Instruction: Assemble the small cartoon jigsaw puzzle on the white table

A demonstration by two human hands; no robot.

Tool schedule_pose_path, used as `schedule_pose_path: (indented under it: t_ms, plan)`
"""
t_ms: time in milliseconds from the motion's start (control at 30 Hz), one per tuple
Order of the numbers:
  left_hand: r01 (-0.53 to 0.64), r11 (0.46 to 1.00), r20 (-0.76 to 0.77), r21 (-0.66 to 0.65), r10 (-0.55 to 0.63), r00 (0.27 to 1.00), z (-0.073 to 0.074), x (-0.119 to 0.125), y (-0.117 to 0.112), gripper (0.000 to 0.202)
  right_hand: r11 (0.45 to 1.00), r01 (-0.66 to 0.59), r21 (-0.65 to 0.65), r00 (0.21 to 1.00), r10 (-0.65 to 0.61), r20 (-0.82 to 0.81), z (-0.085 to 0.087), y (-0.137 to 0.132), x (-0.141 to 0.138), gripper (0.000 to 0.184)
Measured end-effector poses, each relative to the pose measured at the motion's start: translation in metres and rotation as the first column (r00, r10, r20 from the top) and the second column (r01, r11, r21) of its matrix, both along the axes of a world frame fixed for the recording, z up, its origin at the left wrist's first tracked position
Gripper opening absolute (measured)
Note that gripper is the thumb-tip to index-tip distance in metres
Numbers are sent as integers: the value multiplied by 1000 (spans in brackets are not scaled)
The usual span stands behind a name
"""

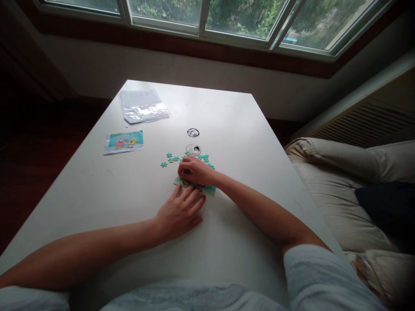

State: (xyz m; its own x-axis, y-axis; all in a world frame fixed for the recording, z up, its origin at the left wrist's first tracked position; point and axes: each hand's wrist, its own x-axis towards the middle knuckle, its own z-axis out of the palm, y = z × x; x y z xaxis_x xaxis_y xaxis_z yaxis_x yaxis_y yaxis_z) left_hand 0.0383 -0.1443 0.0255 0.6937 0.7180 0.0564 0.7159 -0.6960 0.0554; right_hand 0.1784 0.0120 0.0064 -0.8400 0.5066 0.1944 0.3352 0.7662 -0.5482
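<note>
A small, partly joined jigsaw puzzle (210, 189) lies on the white table (97, 194), mostly under my hands. My left hand (180, 212) rests flat on the table with its fingers stretched out, the fingertips touching the puzzle's near edge. My right hand (196, 171) is curled over the puzzle's far part, fingers pinched down on a piece that I cannot make out clearly. Several loose teal puzzle pieces (169, 159) are scattered just beyond my right hand.
A cartoon reference picture (123, 141) lies at the left. A clear plastic bag on printed paper (142, 107) sits farther back. Two round cable holes (193, 132) mark the table's middle. A beige couch (340, 185) with a dark cushion stands to the right, windows behind.
</note>
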Motion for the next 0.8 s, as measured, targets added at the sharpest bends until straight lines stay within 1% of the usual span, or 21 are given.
schedule_pose_path:
  t_ms: [100, 167, 267, 333, 467, 533, 633, 800]
  plan:
    - [6, 1000, 15, 0, -6, 1000, 2, -3, 4, 52, 999, 31, 37, 999, -31, 15, -1, 1, 1, 6]
    - [-9, 1000, 21, 0, 9, 1000, 6, -7, 8, 46, 999, 34, 29, 999, -34, 4, -1, 3, 2, 3]
    - [-87, 996, 5, 32, 86, 996, 11, -14, 15, 40, 1000, 17, -17, 999, -17, -51, -2, 6, 5, 10]
    - [-127, 990, -10, 54, 127, 992, 12, -18, 17, 40, 998, 17, -59, 995, -23, -98, -1, 8, 9, 13]
    - [-128, 990, -31, 54, 130, 991, 11, -19, 18, 43, 991, 49, -122, 979, -72, -193, 3, 9, 22, 16]
    - [-120, 991, -49, 57, 123, 991, 9, -18, 17, 45, 987, 96, -130, 966, -124, -228, 5, 10, 31, 16]
    - [-101, 992, -74, 71, 107, 992, 8, -17, 16, 48, 973, 197, -116, 943, -221, -247, 5, 15, 45, 17]
    - [-67, 995, -98, 74, 74, 992, 11, -17, 17, 46, 950, 312, -23, 914, -306, -265, -4, 32, 71, 18]
